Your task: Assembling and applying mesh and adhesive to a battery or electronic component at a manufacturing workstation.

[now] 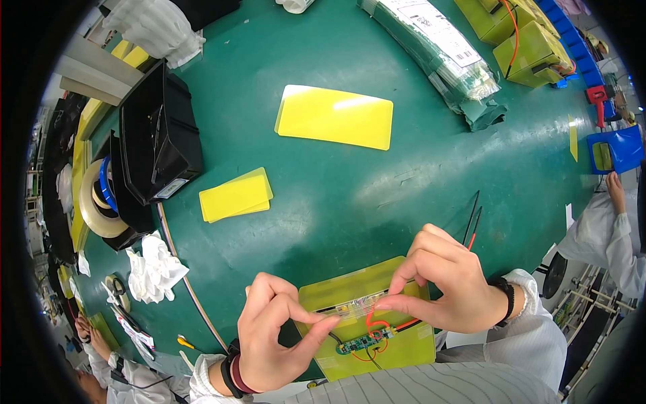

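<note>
A short clear strip, apparently tape (355,308), is stretched between my two hands. My left hand (270,340) pinches its left end between thumb and forefinger. Its right end is in the pinch of my right hand (445,281). Below the strip lies a yellow-green wrapped block, like a battery pack (410,353), close to my body. On that block sits a narrow green circuit board (363,341) with red and black wires. Whether the strip touches the block, I cannot tell. Black and red leads (473,225) reach out past my right hand.
Yellow sheets (334,118) and smaller yellow cards (235,195) lie on the green table. A black bin (161,135), tape roll (101,198) and crumpled white paper (156,269) stand left. Far right are a wrapped package (437,50) and yellow-green packs (531,54). Co-workers' hands (616,192) show at both sides.
</note>
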Demonstrator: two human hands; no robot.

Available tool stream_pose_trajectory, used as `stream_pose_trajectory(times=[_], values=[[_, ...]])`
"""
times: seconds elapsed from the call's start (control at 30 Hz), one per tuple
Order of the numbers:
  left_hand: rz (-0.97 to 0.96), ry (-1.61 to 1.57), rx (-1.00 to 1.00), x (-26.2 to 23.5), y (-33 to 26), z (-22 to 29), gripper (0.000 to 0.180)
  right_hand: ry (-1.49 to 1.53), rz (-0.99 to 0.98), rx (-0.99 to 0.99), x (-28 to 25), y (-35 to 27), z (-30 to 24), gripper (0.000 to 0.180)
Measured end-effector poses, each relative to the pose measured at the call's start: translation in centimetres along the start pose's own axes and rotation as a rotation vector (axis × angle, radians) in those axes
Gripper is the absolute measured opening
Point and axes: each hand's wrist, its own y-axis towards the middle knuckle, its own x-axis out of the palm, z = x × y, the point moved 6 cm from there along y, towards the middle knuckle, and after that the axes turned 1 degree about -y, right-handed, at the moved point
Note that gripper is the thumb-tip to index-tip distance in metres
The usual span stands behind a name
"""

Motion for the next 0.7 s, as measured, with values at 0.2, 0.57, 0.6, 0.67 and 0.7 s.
stream_pose_trajectory(times=[0.2,0.57,0.6,0.67,0.7], values=[[-0.023,0.007,0.003,0.2,0.1,-0.1,0.026,0.002,0.011,0.006,-0.1,-0.2,0.1,0.028],[-0.094,-0.104,-0.007,0.8,0.3,-0.7,0.025,-0.005,0.003,0.014,0.0,-0.1,0.1,0.028],[-0.102,-0.132,-0.023,0.9,0.3,-0.8,0.027,-0.013,-0.003,0.018,0.0,-0.1,0.1,0.028],[-0.113,-0.162,-0.037,1.1,0.3,-1.0,0.030,-0.022,-0.008,0.024,0.0,-0.2,0.2,0.028],[-0.083,-0.234,-0.045,1.0,0.5,-1.3,0.032,-0.009,-0.017,0.019,0.1,-0.2,0.2,0.030]])
